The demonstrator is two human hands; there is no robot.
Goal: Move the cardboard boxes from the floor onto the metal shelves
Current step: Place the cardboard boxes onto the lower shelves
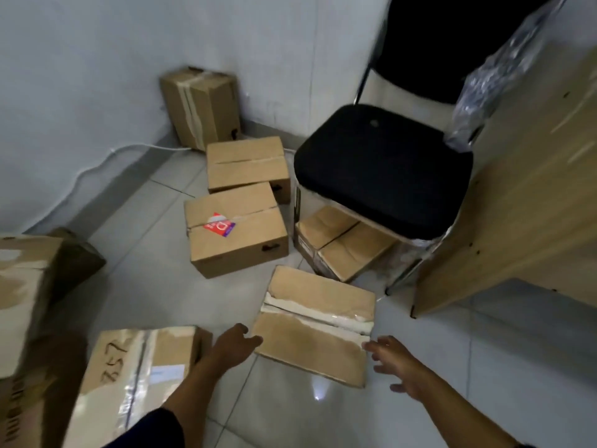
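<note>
Nearest cardboard box (pixel 315 328) lies on the tiled floor (pixel 290 409), torn tape strip across its top. Left hand (pixel 232 345) touches its left edge, fingers loose; right hand (pixel 400 363) spread open just beside its right corner, gripping nothing. Neighbouring box (pixel 135 370) bears handwritten "357". Red-labelled box (pixel 235 229) farther off, print unreadable. Black chair (pixel 384 169) beyond.

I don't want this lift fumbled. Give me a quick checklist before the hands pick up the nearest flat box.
1. Left hand at the flat box: ok, at its left edge.
2. Right hand at the box: ok, beside its right edge, fingers spread.
3. Grip closed: not ok, neither hand grips yet.
4. Top seam: not ok, tape looks torn.
5. Room around the box: ok, bare floor on the near side.
6. Shelves in view: cannot tell, none visible.
</note>
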